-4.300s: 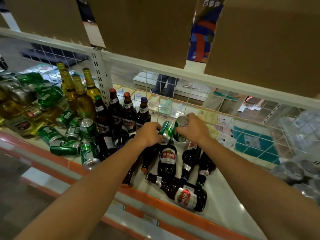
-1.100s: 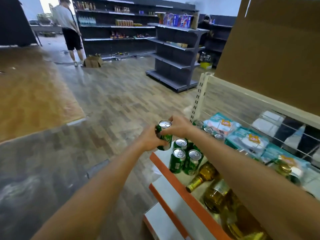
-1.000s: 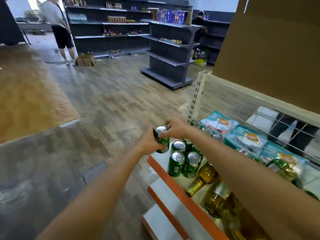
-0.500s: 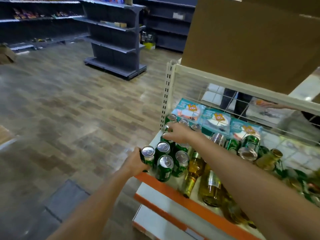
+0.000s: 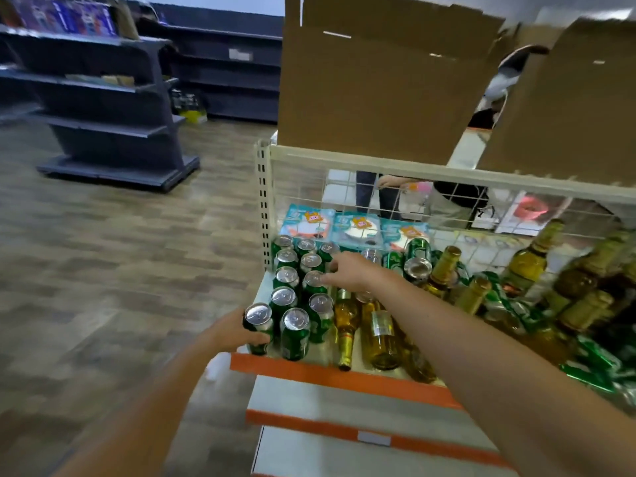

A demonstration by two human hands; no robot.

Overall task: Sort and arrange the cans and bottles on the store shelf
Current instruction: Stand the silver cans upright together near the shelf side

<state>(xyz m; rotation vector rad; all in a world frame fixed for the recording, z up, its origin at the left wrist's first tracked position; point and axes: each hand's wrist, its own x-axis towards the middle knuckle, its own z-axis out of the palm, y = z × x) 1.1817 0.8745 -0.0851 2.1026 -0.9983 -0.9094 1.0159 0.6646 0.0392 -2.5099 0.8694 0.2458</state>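
Observation:
Several green cans (image 5: 286,277) stand upright in rows at the left end of the shelf (image 5: 344,376). My left hand (image 5: 231,332) grips one green can (image 5: 258,328) at the front left corner, upright beside the front row. Farther back, my right hand (image 5: 348,272) reaches over the rows, its fingers stretched left and touching a can top (image 5: 314,279). It holds nothing that I can see. Yellow glass bottles (image 5: 378,332) lie right of the cans. More green cans (image 5: 417,259) lie loose behind my right arm.
Upright yellow bottles (image 5: 530,259) and scattered green cans (image 5: 595,366) crowd the shelf's right part. Tissue packs (image 5: 358,229) lean on the wire back panel (image 5: 447,201). Cardboard boxes (image 5: 378,91) sit above. A dark shelving unit (image 5: 103,98) stands across the aisle.
My left hand has brought its green can down to the shelf's front left corner. My right hand has left the back of the can rows and now reaches over their middle.

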